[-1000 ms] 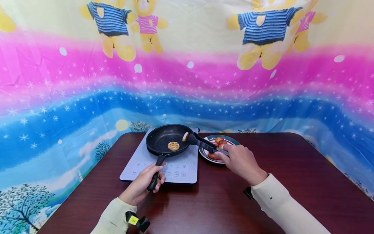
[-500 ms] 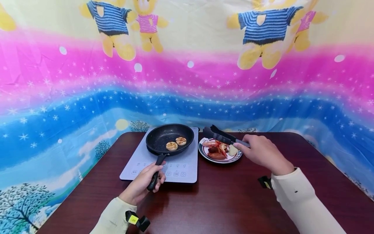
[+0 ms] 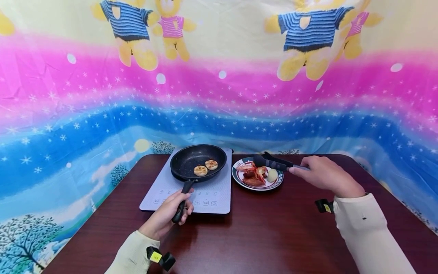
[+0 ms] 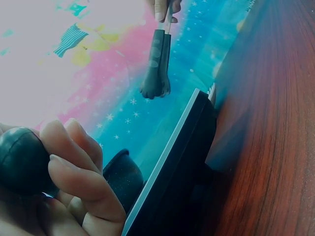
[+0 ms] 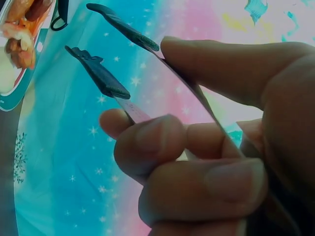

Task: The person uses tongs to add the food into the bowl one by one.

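My left hand grips the black handle of a frying pan, which sits on a white induction cooktop. Two browned lotus root slices lie side by side in the pan. My right hand holds black-tipped tongs, fingers and thumb wrapped about the metal arms. In the right wrist view the tong tips stand apart with nothing between them. They hover over the far side of a patterned plate, which bears reddish cooked food and a pale round piece.
The dark wooden table reaches out to both sides and in front of the cooktop. A cartoon-printed cloth hangs right behind and beside it. Each wrist wears a small black camera.
My right hand has drawn the tongs from the pan rightward over the plate. The slice they held upright at the pan's right side now lies flat. My left hand stays on the handle.
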Demonstrator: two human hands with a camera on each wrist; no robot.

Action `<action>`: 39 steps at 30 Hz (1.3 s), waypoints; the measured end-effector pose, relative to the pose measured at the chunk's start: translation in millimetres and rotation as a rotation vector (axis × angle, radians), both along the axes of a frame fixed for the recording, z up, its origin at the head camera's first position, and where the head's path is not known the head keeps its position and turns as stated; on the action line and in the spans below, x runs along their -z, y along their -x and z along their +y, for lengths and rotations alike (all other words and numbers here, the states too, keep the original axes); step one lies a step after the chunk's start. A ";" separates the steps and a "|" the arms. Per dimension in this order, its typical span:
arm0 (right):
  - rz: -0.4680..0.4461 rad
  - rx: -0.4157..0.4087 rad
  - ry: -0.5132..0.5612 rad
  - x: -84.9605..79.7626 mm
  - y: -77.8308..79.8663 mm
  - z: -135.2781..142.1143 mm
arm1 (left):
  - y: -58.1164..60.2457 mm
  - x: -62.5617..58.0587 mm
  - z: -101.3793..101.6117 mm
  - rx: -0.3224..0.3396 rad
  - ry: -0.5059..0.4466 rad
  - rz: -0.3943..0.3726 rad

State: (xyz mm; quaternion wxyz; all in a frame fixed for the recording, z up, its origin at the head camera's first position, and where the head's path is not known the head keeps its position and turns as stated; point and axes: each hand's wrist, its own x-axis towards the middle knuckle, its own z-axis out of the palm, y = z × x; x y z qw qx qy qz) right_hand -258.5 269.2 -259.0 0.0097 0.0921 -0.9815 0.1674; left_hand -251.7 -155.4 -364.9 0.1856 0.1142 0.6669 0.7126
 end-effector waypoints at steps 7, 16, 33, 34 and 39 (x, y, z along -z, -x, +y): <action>-0.028 0.006 -0.026 3.8 4.9 8.4 | 0.0 0.5 0.1 -0.002 -0.002 0.000; -0.048 0.016 -0.061 9.6 10.3 17.7 | 0.6 1.9 -0.5 -0.001 -0.001 0.005; 0.110 -0.098 -0.072 29.5 24.5 -14.2 | 0.0 0.9 -0.4 -0.005 0.002 0.001; 0.113 -0.093 -0.074 31.2 25.5 -16.0 | 0.0 0.9 -0.3 -0.005 0.001 0.000; 0.141 -0.066 -0.085 40.6 30.4 -21.2 | 0.1 0.7 0.1 -0.004 -0.004 -0.001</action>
